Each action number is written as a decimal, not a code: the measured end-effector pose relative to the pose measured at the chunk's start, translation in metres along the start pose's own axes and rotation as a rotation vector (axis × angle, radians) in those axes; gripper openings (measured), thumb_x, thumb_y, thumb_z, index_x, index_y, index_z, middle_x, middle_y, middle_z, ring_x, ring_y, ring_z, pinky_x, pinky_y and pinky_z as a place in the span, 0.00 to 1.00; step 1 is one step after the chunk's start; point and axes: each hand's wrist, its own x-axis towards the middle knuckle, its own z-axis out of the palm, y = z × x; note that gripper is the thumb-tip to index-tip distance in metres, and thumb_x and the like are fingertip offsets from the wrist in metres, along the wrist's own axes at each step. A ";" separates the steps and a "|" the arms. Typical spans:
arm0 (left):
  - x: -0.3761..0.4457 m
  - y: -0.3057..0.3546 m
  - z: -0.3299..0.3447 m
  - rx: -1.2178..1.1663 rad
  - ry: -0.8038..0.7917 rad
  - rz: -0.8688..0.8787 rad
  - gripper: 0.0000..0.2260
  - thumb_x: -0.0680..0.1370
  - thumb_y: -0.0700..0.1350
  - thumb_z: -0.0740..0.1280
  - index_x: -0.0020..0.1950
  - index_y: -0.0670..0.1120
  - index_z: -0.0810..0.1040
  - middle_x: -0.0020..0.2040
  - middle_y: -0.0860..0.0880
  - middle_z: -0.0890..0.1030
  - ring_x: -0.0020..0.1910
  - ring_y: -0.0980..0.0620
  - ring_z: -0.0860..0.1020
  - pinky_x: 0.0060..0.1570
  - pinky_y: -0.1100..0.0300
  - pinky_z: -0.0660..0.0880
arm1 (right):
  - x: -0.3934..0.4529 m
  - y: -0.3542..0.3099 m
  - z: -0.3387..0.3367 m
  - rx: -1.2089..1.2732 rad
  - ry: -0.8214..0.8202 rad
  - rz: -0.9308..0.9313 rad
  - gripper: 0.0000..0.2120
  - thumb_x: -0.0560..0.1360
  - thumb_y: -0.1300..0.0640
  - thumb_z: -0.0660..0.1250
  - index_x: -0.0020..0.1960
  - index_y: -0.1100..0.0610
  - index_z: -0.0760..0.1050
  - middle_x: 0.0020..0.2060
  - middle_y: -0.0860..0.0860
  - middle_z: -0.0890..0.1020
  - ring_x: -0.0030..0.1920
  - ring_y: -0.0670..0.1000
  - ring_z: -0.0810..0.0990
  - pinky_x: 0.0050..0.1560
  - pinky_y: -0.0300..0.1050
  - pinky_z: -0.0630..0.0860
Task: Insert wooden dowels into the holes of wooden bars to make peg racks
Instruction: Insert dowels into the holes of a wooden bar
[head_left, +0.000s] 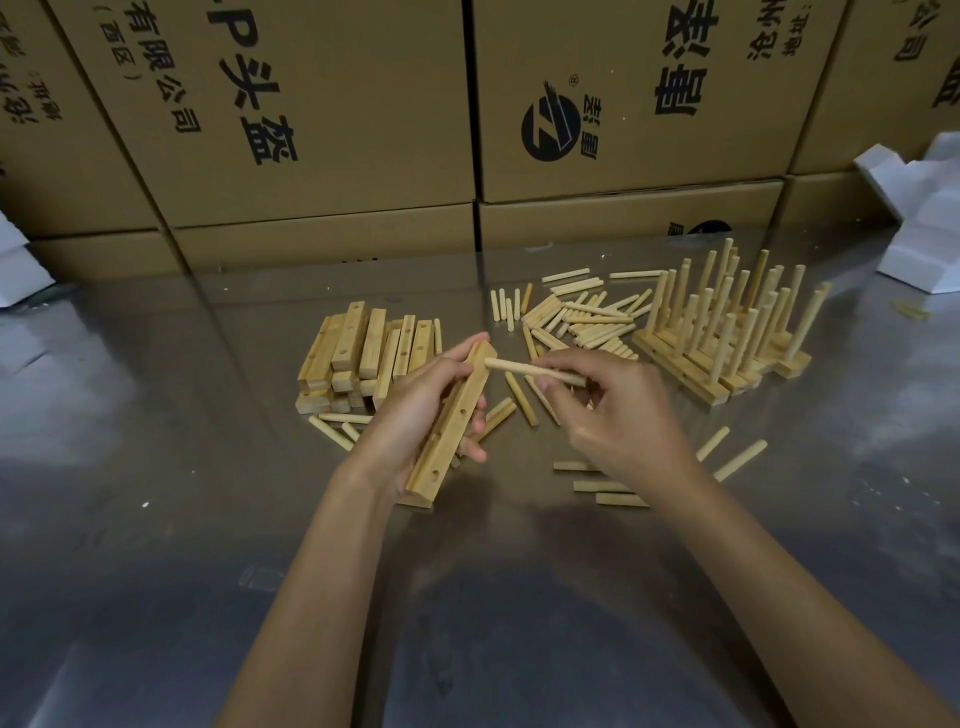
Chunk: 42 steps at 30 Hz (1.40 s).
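Cardboard boxes (322, 114) stacked along the table's far edge carry black Chinese print; "有限公司" and "头盔" read clearly, beside a round striped logo (550, 130). The left hand (421, 410) grips a pale wooden bar (454, 421) over the middle of the steel table (156, 467), fingers curled round it, its face showing a row of drilled holes. The right hand (613, 410) pinches a smooth light dowel (530, 370), whose tip meets the bar's far end. Blank bars (358, 353) are piled just behind, loose dowels (582, 317) lie scattered to the right, and finished racks (727, 327) stand upright toward the far right edge beside white foam (924, 218).
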 end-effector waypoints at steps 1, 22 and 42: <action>0.000 0.000 0.000 0.021 -0.003 0.012 0.16 0.83 0.45 0.61 0.68 0.58 0.78 0.36 0.45 0.76 0.32 0.50 0.76 0.25 0.58 0.77 | 0.000 0.000 0.000 -0.048 -0.023 -0.031 0.08 0.77 0.60 0.70 0.54 0.55 0.84 0.40 0.45 0.83 0.39 0.44 0.77 0.39 0.33 0.71; -0.003 -0.004 0.013 0.215 0.041 -0.010 0.16 0.84 0.47 0.59 0.68 0.62 0.77 0.39 0.45 0.71 0.32 0.53 0.73 0.27 0.56 0.76 | -0.011 0.003 0.020 0.033 0.085 0.110 0.08 0.77 0.66 0.65 0.44 0.59 0.82 0.26 0.40 0.72 0.29 0.41 0.72 0.28 0.30 0.62; 0.009 -0.002 -0.025 -0.223 0.499 -0.014 0.11 0.82 0.47 0.63 0.60 0.45 0.79 0.33 0.49 0.78 0.25 0.55 0.73 0.20 0.63 0.69 | 0.018 0.019 0.041 -0.595 -0.212 0.199 0.11 0.77 0.47 0.66 0.46 0.53 0.82 0.49 0.50 0.79 0.58 0.52 0.73 0.57 0.49 0.72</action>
